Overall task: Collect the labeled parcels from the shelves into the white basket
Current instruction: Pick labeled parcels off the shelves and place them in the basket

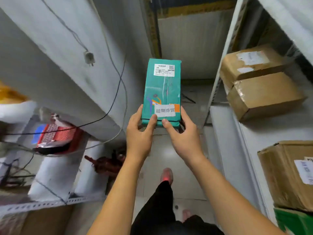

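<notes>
A teal parcel [161, 90] with a white shipping label near its far end and a white sticker with printed characters near its close end is held out in front of me above the floor. My left hand [139, 133] grips its near left corner, thumb on top. On the near right corner sits my right hand [183, 134], thumb pressing beside the sticker. No white basket is in view.
White shelving [225, 53] on the right holds two brown cardboard boxes [260, 82] and, lower, another labeled box [291, 173] over a green box [294, 221]. A red parcel [57, 138] and cables [118, 85] lie at the left. A narrow tiled aisle [162, 155] runs between.
</notes>
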